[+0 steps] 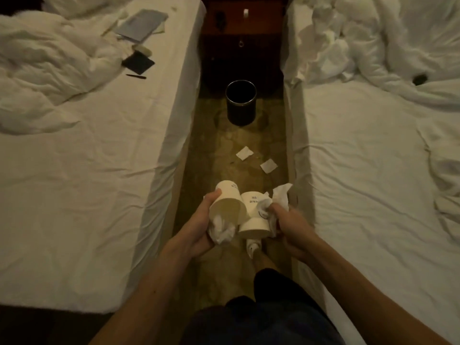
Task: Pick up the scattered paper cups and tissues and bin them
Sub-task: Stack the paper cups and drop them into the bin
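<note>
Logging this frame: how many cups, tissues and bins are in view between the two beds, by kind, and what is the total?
Paper cups: 2, left cup, right cup
Tissue bunches in hand: 2, left bunch, right bunch
Floor tissues: 2, far tissue, near tissue
Bins: 1, bin
Total: 7

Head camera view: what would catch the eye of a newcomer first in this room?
First, the two hands low in the centre: the left hand holds a paper cup with a crumpled tissue, the right hand holds a second paper cup and more tissue. Ahead, a dark round bin stands on the floor between the left bed and the right bed, with two white paper scraps lying before it.
</note>
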Demonstrator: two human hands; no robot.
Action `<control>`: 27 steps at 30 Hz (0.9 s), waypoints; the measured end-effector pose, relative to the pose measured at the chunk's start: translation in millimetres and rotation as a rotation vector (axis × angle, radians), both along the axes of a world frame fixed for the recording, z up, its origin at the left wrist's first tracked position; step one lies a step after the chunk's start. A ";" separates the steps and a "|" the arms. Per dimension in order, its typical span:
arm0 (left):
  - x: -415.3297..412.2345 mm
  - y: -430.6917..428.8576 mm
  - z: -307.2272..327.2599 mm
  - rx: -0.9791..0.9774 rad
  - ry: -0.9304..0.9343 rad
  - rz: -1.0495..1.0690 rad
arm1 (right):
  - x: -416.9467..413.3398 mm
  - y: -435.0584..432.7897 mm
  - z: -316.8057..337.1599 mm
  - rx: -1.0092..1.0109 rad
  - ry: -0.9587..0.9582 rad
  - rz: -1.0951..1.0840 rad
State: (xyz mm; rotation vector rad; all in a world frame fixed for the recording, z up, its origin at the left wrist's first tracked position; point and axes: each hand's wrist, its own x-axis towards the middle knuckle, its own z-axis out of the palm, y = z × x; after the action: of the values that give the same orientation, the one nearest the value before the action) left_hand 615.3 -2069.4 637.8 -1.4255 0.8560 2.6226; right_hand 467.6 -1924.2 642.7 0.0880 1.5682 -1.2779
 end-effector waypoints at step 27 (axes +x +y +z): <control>-393.9 -510.2 -130.1 0.204 -0.007 0.023 | -372.6 -522.4 -99.3 0.162 0.003 -0.075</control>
State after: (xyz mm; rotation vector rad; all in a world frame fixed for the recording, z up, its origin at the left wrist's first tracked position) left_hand 221.4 -2579.7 507.7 -1.3979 0.5543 2.6300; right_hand 95.1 -2446.6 543.3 0.2496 1.6829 -1.2074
